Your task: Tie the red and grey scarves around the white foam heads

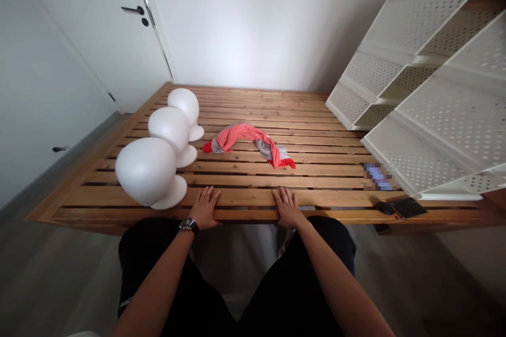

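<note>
My left hand (204, 207) lies flat on the front edge of a slatted wooden platform (241, 197), fingers spread and holding nothing. Likewise my right hand (287, 207) rests open on the same edge, farther right. Beyond both hands, a twisted cloth (247, 131) in coral red and grey, perhaps a scarf, lies in an arch with bright red ends. Neither hand touches it. To the left of my left hand, three white mannequin heads (146, 171) on round bases stand in a row running away from me.
White perforated shelves (427, 131) stand on the right side. Near them lie a blurred-out phone-like item (379, 176), a small black object (385, 208) and a dark flat wallet-like item (409, 207). A white door (98, 26) is at back left, beside a white wall.
</note>
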Available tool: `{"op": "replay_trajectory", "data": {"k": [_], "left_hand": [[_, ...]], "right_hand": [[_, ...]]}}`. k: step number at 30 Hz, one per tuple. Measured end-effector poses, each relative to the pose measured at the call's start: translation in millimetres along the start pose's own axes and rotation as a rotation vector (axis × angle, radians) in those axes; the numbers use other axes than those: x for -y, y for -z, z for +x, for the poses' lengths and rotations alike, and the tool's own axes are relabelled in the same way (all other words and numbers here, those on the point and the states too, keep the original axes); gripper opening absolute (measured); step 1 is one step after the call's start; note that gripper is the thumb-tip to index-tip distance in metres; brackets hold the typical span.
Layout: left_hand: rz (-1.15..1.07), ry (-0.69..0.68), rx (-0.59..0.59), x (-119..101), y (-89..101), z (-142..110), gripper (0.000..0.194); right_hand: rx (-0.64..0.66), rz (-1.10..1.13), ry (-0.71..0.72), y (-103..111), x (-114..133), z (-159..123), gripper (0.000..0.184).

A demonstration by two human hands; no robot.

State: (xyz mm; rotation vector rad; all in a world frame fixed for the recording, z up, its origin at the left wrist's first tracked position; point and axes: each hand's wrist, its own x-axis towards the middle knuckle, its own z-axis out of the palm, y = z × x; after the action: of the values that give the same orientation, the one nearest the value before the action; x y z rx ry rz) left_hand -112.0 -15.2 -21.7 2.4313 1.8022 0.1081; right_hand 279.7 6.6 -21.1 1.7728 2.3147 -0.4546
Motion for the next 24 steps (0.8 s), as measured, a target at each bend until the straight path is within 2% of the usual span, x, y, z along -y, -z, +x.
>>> {"op": "replay_trajectory", "data": {"k": [24], "left_hand": [[0.022, 0.003, 0.014, 0.3, -0.2, 0.4, 0.133]], "right_hand": [[0.039, 0.013, -0.017, 7.2, 2.8, -1.2, 0.136]]}}
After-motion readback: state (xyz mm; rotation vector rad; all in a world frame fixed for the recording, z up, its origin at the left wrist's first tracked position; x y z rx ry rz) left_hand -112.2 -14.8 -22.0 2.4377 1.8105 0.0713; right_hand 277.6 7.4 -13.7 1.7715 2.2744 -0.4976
